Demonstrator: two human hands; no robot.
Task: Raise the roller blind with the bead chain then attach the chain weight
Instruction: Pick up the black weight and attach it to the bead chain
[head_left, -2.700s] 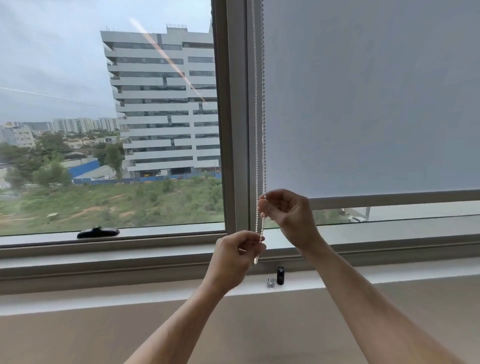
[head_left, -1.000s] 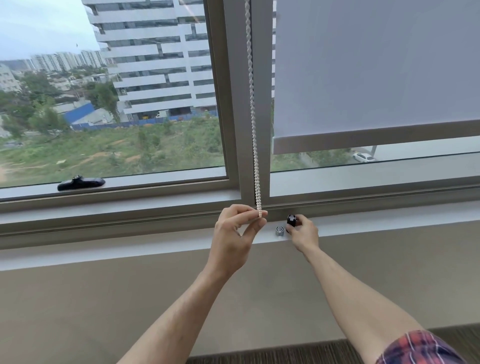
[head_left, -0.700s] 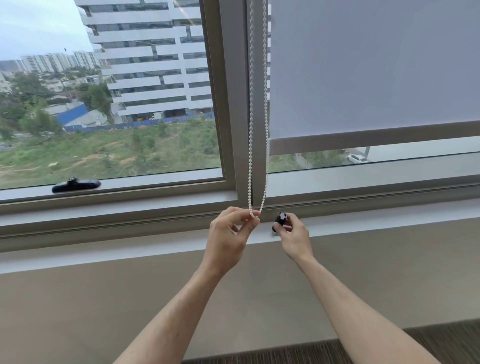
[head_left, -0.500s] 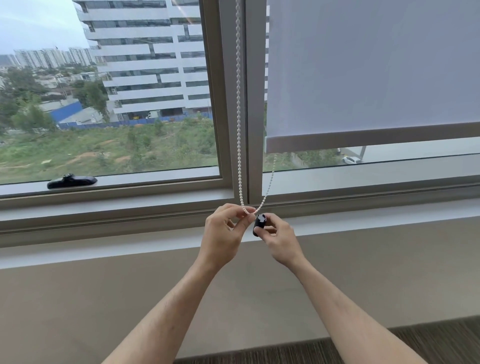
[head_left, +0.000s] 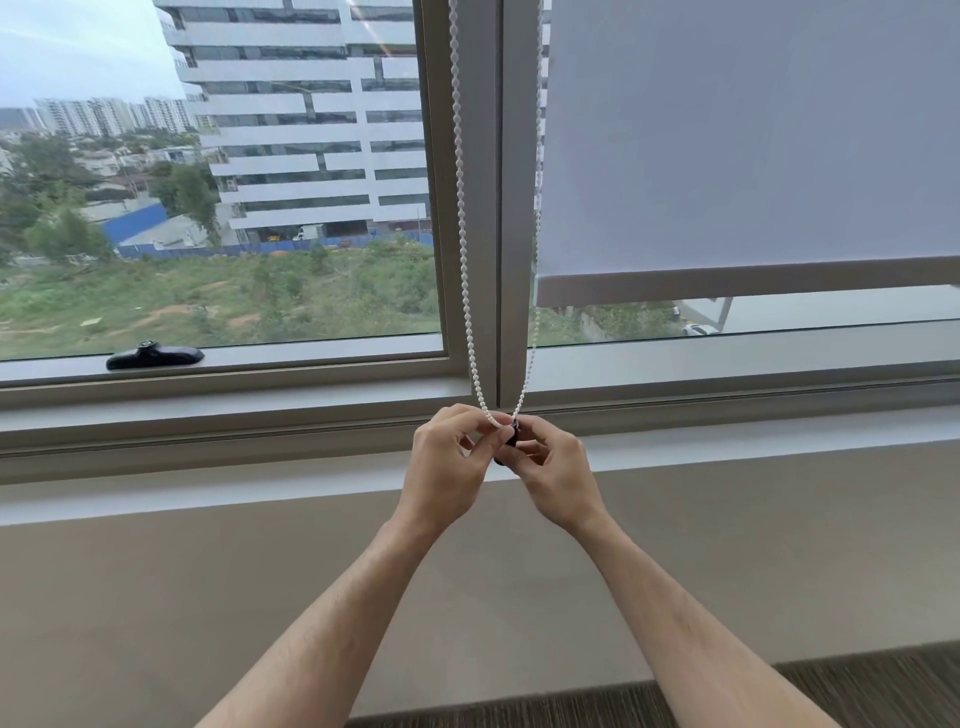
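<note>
Two-pane window (head_left: 218, 208) with grey mullion (head_left: 498, 208) and pale sill (head_left: 208, 493), above a beige wall (head_left: 156, 597) and dark carpet (head_left: 857, 680). Outside: overcast daylight, white office block (head_left: 301, 114), scrubby lot (head_left: 208, 301).

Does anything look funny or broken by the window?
Nothing looks broken. The blind hangs level, and the bead chain runs unbroken down to both hands, which hold a small black weight at its bottom loop.
</note>
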